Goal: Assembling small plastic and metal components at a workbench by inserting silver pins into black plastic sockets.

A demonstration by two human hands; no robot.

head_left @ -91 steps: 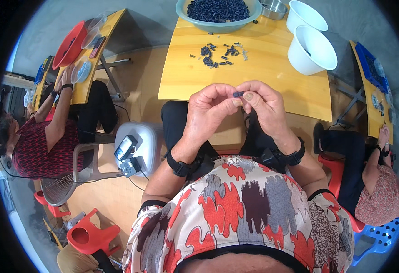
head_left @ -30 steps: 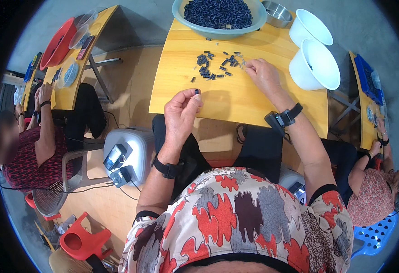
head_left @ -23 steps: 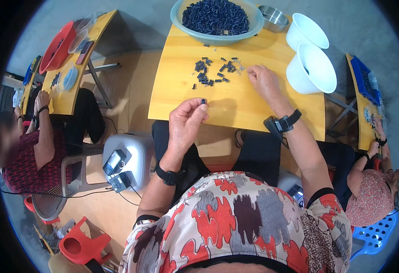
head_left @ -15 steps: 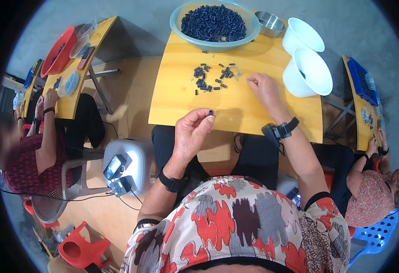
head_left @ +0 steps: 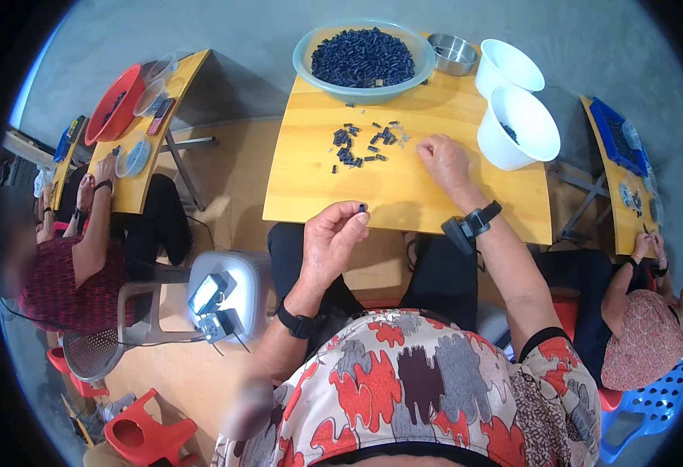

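Observation:
My left hand (head_left: pixel 332 237), just off the table's near edge, pinches a small dark cylindrical plastic piece (head_left: pixel 363 208) between thumb and forefinger, its end sticking up. My right hand (head_left: pixel 445 165) rests over the table with its fingers curled and pressed together. Whatever those fingertips hold is hidden or too small to name. Beside them lie a few tiny silvery bits (head_left: pixel 403 141). Left of these is a loose scatter of dark cylindrical pieces (head_left: pixel 345 144) on the yellow table (head_left: pixel 310 187).
At the table's far side stands a wide basin (head_left: pixel 302 66) heaped with dark pieces. A round metal bowl (head_left: pixel 454 54) and two white tubs (head_left: pixel 528 140) (head_left: pixel 512 66) line the right; the nearer holds some dark pieces. People work at tables left (head_left: pixel 189 74) and right (head_left: pixel 602 179).
The whole view has tilted, so the table appears lower. My right fingertips are slightly nearer the silvery bits and more curled. My left hand keeps its pinch on the dark piece.

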